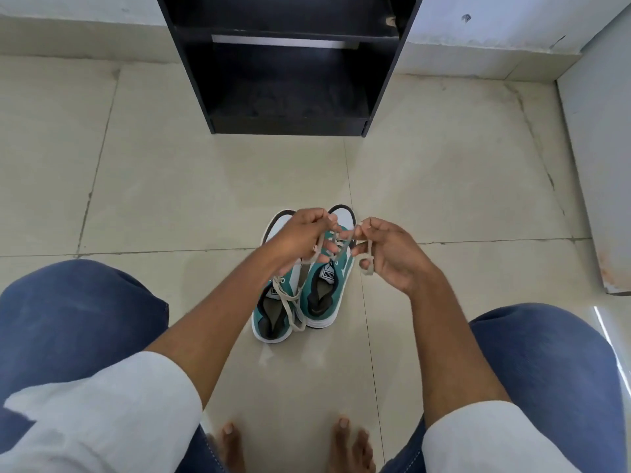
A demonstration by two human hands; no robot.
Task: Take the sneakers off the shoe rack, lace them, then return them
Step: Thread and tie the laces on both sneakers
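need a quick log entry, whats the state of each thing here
left sneaker: on floor, lace loose
right sneaker: on floor, being laced
lace: held by both hands
left hand: pinching lace
right hand: pinching lace
shoe rack: lower shelves empty

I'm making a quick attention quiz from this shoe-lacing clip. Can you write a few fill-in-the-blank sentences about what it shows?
1. The two teal sneakers stand side by side on the ____.
2. The left hand and right hand both hold a ____ in their grip.
3. The black shoe rack stands ____ the sneakers, as seen from the person.
4. The person's feet are ____.

Missing words: floor; lace; beyond; bare
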